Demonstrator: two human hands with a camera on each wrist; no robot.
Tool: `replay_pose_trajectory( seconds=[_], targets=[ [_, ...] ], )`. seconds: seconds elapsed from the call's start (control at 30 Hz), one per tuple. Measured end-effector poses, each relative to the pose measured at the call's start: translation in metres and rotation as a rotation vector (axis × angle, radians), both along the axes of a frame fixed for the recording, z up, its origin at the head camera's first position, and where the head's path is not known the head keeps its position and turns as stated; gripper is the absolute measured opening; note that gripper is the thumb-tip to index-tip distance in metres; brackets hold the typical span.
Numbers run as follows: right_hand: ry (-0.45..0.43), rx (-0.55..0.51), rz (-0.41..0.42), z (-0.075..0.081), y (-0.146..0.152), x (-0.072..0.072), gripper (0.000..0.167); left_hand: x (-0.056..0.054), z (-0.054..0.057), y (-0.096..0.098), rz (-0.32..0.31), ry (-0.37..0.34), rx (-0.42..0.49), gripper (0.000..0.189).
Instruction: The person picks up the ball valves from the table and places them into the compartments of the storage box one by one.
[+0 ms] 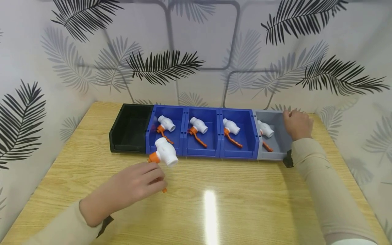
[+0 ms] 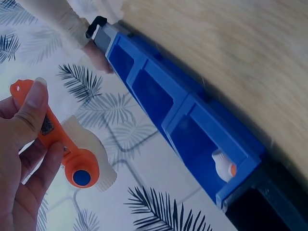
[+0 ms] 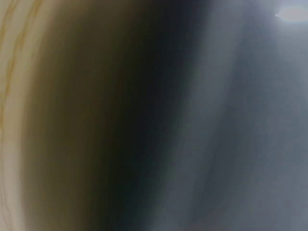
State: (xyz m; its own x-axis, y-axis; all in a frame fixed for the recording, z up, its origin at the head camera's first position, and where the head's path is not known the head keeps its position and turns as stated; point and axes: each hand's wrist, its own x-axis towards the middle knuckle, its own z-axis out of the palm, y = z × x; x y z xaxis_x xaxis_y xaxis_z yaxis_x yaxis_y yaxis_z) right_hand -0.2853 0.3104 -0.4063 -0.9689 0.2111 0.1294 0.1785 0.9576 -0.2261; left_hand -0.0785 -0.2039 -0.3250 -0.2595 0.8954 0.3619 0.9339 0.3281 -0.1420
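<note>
My left hand [image 1: 134, 183] pinches a white plastic ball valve [image 1: 166, 152] by its orange lever, holding it above the table in front of the bins. In the left wrist view, thumb and fingertips clasp the lever [image 2: 55, 130], and the white body hangs beyond it. At the far right, my right hand [image 1: 298, 124] grips the right wall of a grey bin [image 1: 280, 139] with curled fingers. A similar valve [image 1: 265, 129] lies inside that bin. The right wrist view is too close and blurred to show the fingers.
A black bin [image 1: 114, 136] stands at the row's left end. Three blue bins [image 1: 202, 152] sit between it and the grey one, each with one orange-levered valve [image 1: 231, 126]. The row stands on a wooden table [image 1: 239, 197], near a leaf-patterned wall [image 1: 202, 37].
</note>
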Motion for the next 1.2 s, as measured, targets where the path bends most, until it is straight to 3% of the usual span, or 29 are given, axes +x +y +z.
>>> replay_pose_trajectory(
  seconds=[0.2, 0.33, 0.4, 0.53, 0.63, 0.83, 1.2],
  targets=[
    [-0.007, -0.001, -0.017, 0.0, -0.001, 0.0, 0.058, -0.012, 0.013, -0.012, 0.018, 0.073, 0.029, 0.015],
    [-0.005, -0.007, -0.013, 0.0, 0.0, 0.0, 0.059, -0.026, 0.019, -0.024, 0.056, 0.077, 0.072, 0.014],
    [0.002, -0.008, -0.008, 0.0, 0.0, 0.0, 0.059, -0.033, 0.021, -0.032, 0.072, 0.074, 0.09, 0.025],
    [0.017, -0.011, 0.001, -0.001, 0.0, 0.0, 0.058, -0.045, 0.025, -0.046, 0.096, 0.061, 0.099, 0.015],
    [0.021, -0.014, 0.001, -0.001, 0.0, 0.001, 0.057, -0.053, 0.026, -0.055, 0.122, 0.051, 0.091, 0.025],
    [0.018, -0.018, -0.005, 0.0, 0.0, 0.002, 0.055, -0.072, 0.019, -0.069, 0.152, 0.049, 0.082, 0.034],
    [0.024, -0.033, 0.004, 0.0, 0.0, 0.002, 0.055, -0.105, -0.012, -0.089, 0.239, 0.003, 0.008, 0.037]
  ],
)
